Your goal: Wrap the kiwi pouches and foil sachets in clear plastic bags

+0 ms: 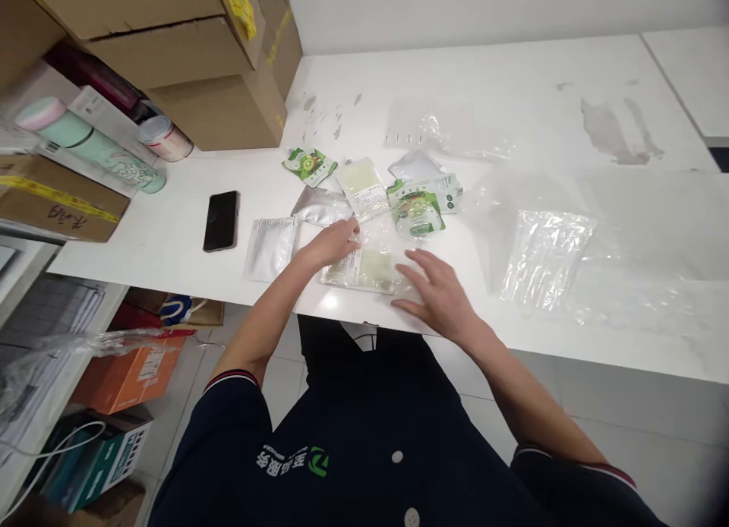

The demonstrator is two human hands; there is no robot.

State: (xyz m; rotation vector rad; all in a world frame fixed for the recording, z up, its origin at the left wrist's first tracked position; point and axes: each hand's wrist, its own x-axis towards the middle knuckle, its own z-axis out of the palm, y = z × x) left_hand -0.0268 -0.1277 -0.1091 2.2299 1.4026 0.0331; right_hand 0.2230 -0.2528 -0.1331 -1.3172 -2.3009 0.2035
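A clear plastic bag holding a pale green packet with a white label point(370, 272) lies flat near the table's front edge. My left hand point(335, 242) rests at its upper left corner, fingers slightly bent and apart, the fingertips touching the plastic. Just right of the packet, my right hand point(436, 288) is open, its fingers spread at the bag's right side. Beyond my hands lie another pale green packet point(363, 187), a crumpled silver pouch point(322, 206) and green printed pouches with kiwi pictures point(418, 212), one of them partly under clear plastic. A flat silver pouch point(271, 247) sits left of my left hand.
A black phone point(221, 221) lies at the left. Cardboard boxes point(222, 105), a mint-green bottle point(96, 147) and a small tub point(166, 138) stand at the back left. Clear plastic bags point(550, 257) cover much of the right side. A smaller green pouch point(309, 166) lies farther back.
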